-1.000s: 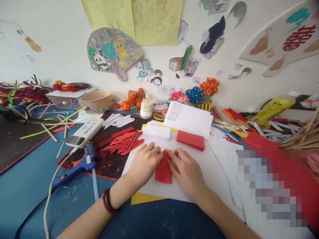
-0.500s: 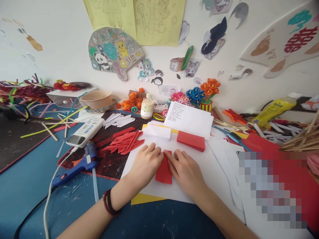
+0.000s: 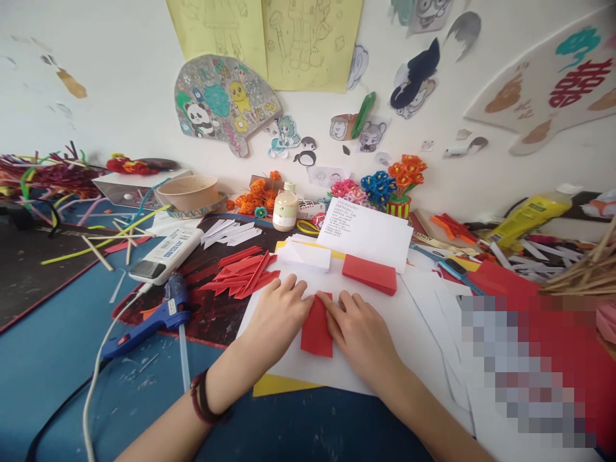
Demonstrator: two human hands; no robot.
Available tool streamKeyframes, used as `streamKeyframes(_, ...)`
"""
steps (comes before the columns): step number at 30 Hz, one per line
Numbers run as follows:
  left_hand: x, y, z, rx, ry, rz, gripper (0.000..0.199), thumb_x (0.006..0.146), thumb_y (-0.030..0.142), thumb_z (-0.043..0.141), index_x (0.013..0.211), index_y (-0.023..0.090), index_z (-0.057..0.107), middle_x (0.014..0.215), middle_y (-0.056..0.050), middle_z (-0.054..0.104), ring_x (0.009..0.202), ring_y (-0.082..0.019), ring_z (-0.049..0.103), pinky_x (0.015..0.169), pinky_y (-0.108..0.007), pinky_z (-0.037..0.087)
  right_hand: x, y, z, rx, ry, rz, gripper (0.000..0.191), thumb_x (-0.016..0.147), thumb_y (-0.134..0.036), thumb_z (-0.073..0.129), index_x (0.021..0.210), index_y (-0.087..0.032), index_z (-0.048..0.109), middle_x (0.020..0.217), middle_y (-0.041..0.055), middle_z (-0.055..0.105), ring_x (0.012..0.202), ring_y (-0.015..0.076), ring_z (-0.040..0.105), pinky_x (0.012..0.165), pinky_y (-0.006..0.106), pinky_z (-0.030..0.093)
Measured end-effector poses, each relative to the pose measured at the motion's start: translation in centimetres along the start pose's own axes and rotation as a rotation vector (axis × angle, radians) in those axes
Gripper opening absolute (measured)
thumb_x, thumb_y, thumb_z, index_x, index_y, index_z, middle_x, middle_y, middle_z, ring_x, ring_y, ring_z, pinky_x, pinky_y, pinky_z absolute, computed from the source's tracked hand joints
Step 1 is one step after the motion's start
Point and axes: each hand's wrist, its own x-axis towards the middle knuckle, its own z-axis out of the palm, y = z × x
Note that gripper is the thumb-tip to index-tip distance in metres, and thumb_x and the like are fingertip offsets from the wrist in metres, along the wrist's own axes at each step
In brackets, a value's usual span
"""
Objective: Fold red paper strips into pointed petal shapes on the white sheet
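Note:
A small red paper rectangle (image 3: 317,330) lies upright on the white sheets (image 3: 283,359) between my hands. My left hand (image 3: 283,314) has its fingers curled and pressed at the paper's upper left edge. On the other side, my right hand (image 3: 359,327) touches the top of the same paper with its fingertips, its fingers bent and closed on it. Beyond them sit a stack of red paper rectangles (image 3: 369,274) and a stack of white ones (image 3: 304,255). Folded red strips (image 3: 243,273) are piled to the left, with white folded strips (image 3: 228,232) behind.
A blue glue gun (image 3: 149,324) with its cable lies at the left beside a white power strip (image 3: 166,255). Farther back stand a bowl (image 3: 187,192), a small bottle (image 3: 285,208) and paper flowers (image 3: 378,187). Red sheets and a yellow bottle (image 3: 534,215) are at the right.
The camera view has shifted slightly. Both hands stay at the top of the red paper, with hardly any movement.

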Motion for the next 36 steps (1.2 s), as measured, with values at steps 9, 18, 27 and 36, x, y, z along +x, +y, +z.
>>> streamKeyframes(9, 0.0, -0.2, -0.1, -0.025, 0.006, 0.0, 0.02, 0.085, 0.007, 0.05, 0.083, 0.019, 0.066, 0.082, -0.006, 0.057, 0.082, -0.024, 0.048, 0.064, -0.036, 0.033, -0.2, -0.3, -0.5, -0.015, -0.021, 0.054, 0.038, 0.094, -0.027, 0.045, 0.131, -0.033, 0.053, 0.088, 0.0049, 0.058, 0.078, 0.0197, 0.052, 0.063, 0.032, 0.036)
streamKeyframes(18, -0.4, -0.5, 0.9, -0.047, 0.077, -0.026, 0.024, 0.078, 0.001, 0.05, 0.066, 0.018, 0.062, 0.076, -0.005, 0.056, 0.079, -0.022, 0.048, 0.061, -0.035, 0.032, -0.5, -0.5, -0.6, -0.051, 0.011, 0.069, 0.038, 0.094, -0.028, 0.045, 0.131, -0.034, 0.053, 0.086, 0.0054, 0.058, 0.077, 0.0204, 0.052, 0.061, 0.032, 0.034)
streamKeyframes(27, -0.4, 0.0, 1.5, -0.06, 0.187, -0.064, 0.021, 0.08, 0.005, 0.05, 0.082, 0.02, 0.064, 0.091, -0.006, 0.058, 0.082, -0.021, 0.048, 0.066, -0.034, 0.037, -0.7, -0.3, -0.9, -0.066, -0.004, 0.037, 0.039, 0.096, -0.029, 0.041, 0.134, -0.033, 0.05, 0.088, 0.0054, 0.058, 0.078, 0.0204, 0.053, 0.062, 0.032, 0.036)
streamKeyframes(36, -0.4, 0.0, 1.7, -0.081, 0.16, 0.01, 0.02, 0.086, 0.013, 0.049, 0.094, 0.02, 0.066, 0.088, -0.007, 0.057, 0.086, -0.023, 0.047, 0.069, -0.034, 0.04, -0.6, -0.2, -3.6, 0.325, 0.157, 0.056, 0.039, 0.095, -0.023, 0.034, 0.127, -0.025, 0.057, 0.089, 0.0059, 0.06, 0.082, 0.019, 0.057, 0.071, 0.032, 0.048)
